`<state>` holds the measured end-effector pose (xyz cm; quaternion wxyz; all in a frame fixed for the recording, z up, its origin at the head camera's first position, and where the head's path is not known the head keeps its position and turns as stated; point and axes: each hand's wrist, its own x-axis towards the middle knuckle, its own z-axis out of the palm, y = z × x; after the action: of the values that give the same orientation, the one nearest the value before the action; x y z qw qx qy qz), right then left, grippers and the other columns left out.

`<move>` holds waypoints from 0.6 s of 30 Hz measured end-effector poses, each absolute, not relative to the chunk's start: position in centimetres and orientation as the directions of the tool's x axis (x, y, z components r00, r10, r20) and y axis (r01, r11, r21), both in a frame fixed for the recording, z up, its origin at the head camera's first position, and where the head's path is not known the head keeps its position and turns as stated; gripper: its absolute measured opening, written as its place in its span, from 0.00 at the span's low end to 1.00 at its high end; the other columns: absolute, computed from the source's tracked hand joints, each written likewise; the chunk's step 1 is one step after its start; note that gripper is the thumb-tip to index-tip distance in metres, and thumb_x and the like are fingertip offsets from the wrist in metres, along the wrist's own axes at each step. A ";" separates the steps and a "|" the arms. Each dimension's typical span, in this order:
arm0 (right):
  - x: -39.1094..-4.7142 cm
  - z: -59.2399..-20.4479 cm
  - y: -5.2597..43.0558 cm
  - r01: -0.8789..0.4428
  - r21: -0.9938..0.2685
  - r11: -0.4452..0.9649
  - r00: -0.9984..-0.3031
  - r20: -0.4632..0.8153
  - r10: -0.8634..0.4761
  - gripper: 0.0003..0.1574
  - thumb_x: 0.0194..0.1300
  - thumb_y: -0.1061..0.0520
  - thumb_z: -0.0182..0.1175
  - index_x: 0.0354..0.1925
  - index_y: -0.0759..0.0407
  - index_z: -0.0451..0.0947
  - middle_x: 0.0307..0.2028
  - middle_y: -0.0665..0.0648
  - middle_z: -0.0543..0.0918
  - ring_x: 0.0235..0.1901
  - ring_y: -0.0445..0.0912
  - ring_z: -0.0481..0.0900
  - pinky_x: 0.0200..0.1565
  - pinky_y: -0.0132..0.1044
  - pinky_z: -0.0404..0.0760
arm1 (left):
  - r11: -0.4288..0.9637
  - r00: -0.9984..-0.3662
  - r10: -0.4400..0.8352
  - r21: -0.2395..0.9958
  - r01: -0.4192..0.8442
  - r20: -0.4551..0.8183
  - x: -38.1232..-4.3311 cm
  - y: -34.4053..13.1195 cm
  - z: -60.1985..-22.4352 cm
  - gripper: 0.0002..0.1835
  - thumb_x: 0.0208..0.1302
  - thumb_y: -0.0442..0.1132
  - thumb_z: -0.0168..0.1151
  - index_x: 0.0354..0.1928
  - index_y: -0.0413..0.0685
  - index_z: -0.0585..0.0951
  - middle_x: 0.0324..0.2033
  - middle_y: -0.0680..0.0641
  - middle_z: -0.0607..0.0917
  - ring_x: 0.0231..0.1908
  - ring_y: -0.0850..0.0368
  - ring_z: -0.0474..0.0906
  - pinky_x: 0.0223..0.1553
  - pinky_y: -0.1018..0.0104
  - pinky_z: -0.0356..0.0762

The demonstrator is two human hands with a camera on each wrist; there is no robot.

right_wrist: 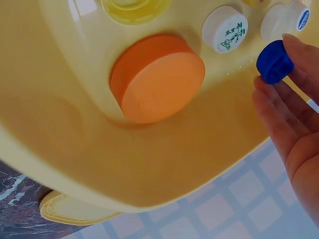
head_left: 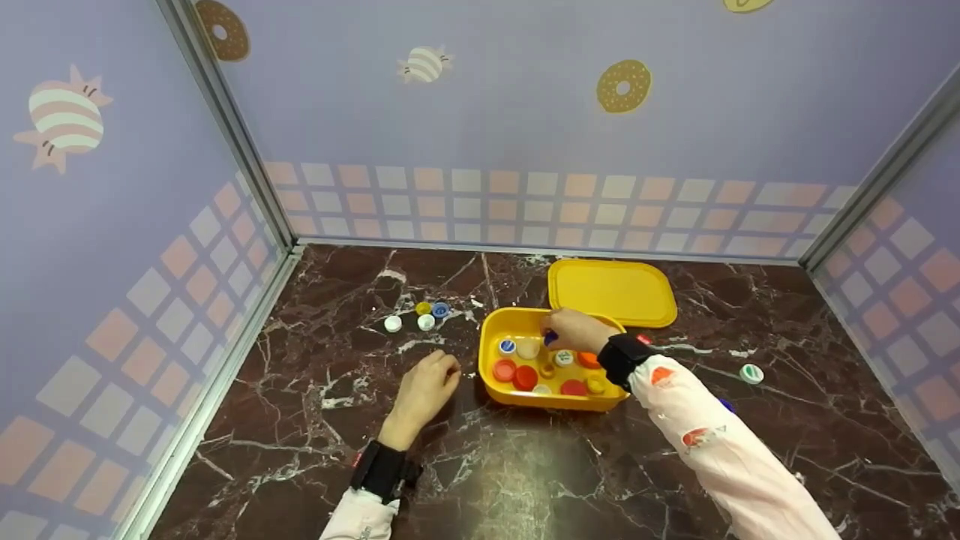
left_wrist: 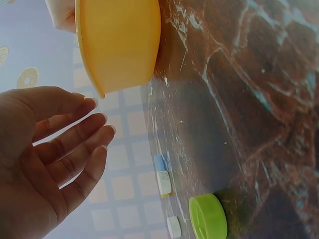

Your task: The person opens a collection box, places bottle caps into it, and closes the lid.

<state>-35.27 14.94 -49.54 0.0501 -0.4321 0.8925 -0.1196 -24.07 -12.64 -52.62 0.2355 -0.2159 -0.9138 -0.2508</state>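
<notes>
My right hand [head_left: 576, 331] reaches over the yellow tub [head_left: 551, 403] and pinches a dark blue bottle cap [right_wrist: 275, 61] between thumb and fingertips. Below it in the tub lie several caps, among them a large orange one [right_wrist: 158, 82], a white one with green print [right_wrist: 225, 30] and a red one [head_left: 524, 377]. Left of the tub, my left hand [head_left: 424, 388] is low over the marbled table with nothing in it. Its fingers are loosely bent, near the tub's wall in the left wrist view. A green cap [left_wrist: 208, 217] stands on the table near that hand.
Behind the tub lies its yellow lid [head_left: 611, 291]. Several small caps, including a blue one [head_left: 440, 310] and a white one [head_left: 393, 323], sit at the left rear. A white and green cap [head_left: 751, 373] lies to the right. Patterned walls [head_left: 465, 202] enclose the table.
</notes>
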 end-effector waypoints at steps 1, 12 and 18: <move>-35.3 -49.6 14.9 -0.753 -0.262 0.604 -0.626 0.003 -0.780 0.11 0.49 0.65 0.67 0.33 0.67 0.77 0.28 0.58 0.78 0.27 0.49 0.75 0.32 0.40 0.74 | 0.782 -0.797 0.278 0.356 0.512 0.536 -24.1 -12.6 -52.6 0.04 0.49 0.30 0.63 0.24 0.45 0.77 0.23 0.52 0.72 0.22 0.56 0.73 0.23 0.62 0.72; -35.1 -48.3 15.5 -0.709 -0.294 0.641 -0.668 -0.013 -0.744 0.14 0.51 0.61 0.67 0.36 0.68 0.77 0.30 0.60 0.79 0.29 0.50 0.75 0.35 0.41 0.74 | 0.787 -0.806 0.277 0.358 0.503 0.524 -24.3 -12.8 -52.5 0.03 0.49 0.31 0.63 0.25 0.45 0.78 0.23 0.52 0.72 0.22 0.55 0.73 0.23 0.62 0.72; -35.0 -47.2 16.7 -0.695 -0.322 0.643 -0.689 0.042 -0.723 0.15 0.50 0.64 0.66 0.39 0.69 0.78 0.34 0.63 0.79 0.32 0.51 0.77 0.37 0.41 0.75 | 0.803 -0.804 0.269 0.338 0.491 0.530 -24.9 -13.0 -52.1 0.04 0.48 0.32 0.63 0.25 0.45 0.77 0.23 0.51 0.74 0.23 0.54 0.74 0.23 0.61 0.72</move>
<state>-34.99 16.74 -47.24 0.0452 -0.3916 0.9053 -0.1582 -24.89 -12.98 -52.11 0.2348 -0.2065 -0.9200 -0.2363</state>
